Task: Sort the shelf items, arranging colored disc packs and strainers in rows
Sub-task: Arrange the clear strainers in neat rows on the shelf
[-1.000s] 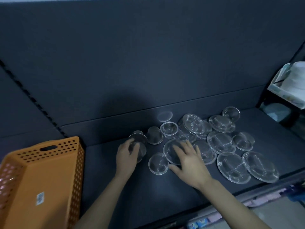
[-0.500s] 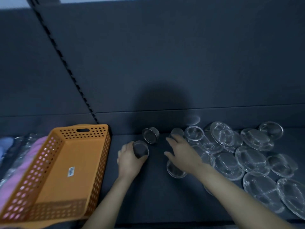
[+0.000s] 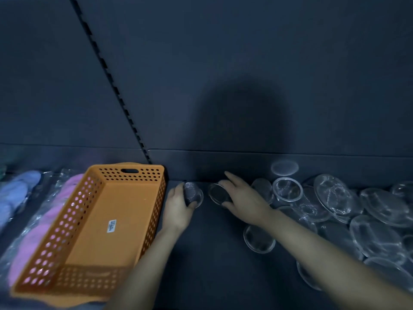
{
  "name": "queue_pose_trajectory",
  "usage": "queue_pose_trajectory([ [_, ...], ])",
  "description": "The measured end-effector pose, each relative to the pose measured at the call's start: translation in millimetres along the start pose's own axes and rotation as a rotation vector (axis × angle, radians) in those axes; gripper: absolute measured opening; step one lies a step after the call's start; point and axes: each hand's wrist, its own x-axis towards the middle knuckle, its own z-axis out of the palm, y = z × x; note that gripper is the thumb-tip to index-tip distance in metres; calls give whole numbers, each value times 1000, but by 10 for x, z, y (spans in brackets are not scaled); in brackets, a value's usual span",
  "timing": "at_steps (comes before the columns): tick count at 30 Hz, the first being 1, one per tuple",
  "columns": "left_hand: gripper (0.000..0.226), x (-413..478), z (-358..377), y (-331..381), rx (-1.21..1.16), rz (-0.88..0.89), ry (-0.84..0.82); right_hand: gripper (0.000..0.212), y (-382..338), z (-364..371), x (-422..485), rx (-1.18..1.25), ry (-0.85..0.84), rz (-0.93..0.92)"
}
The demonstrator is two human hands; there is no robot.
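Observation:
My left hand point(image 3: 178, 206) grips a small mesh strainer point(image 3: 193, 193) beside the orange basket, low over the dark shelf. Just to its right, my right hand point(image 3: 242, 198) holds another small strainer point(image 3: 219, 193) between thumb and fingers, the index finger pointing toward the back wall. Several more strainers and clear round pieces point(image 3: 335, 198) lie heaped on the right of the shelf; one open ring-shaped strainer point(image 3: 287, 190) sits near my right wrist. Colored disc packs, pink point(image 3: 67, 198) and blue point(image 3: 20, 186), lie in clear wrapping at far left.
An empty perforated orange basket point(image 3: 125, 173) stands at the left, its right wall close to my left hand. The dark shelf point(image 3: 212, 253) runs to a back wall with a slotted upright point(image 3: 116, 92). A loose clear disc point(image 3: 259, 239) lies under my right forearm.
The view has swung left, so the basket and colored packs now show more. My right hand took hold of the strainer near the back; my left hand carried its strainer toward the back wall.

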Motion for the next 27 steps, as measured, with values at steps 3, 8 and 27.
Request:
queue_pose_trajectory([
  [3,68,9,-10,-31,-2,10,-6,49,-19,82,-38,1,-42,-18],
  [8,69,6,-9,-39,-20,1,-9,53,-12,120,3,16,-11,76],
  [27,69,-35,-15,-18,-62,22,-61,48,17,163,-28,89,139,125],
])
